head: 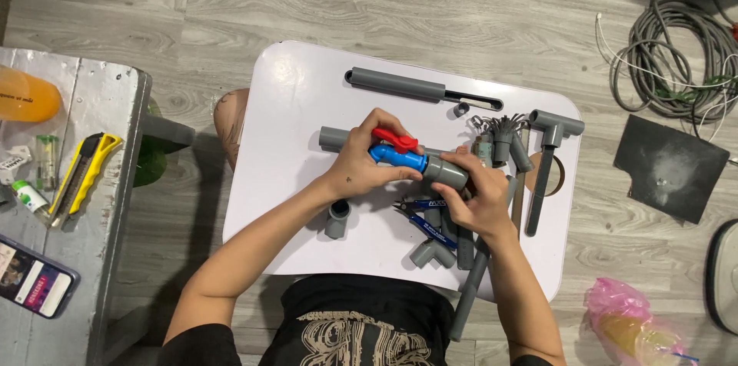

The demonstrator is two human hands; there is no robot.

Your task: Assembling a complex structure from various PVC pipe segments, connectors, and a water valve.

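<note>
White tray table (292, 104) over wood floor; left hand (361, 162) clamps the blue valve (398, 155); right hand (480, 193) grips the grey coupling (444, 172); best pushed straight, both grips firm.

valve (397, 154): glossy blue plastic body, red plastic handle
pipe fittings (445, 171): matt grey plastic, smooth
table top (296, 135): smooth white, slight sheen
floor (430, 12): grey wood-grain planks, matt
bag (626, 318), lower right: thin glossy pink plastic

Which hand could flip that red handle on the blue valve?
Probably the left hand: its fingers already lie against the red handle of the blue valve. The right hand grips the grey fitting.
</note>
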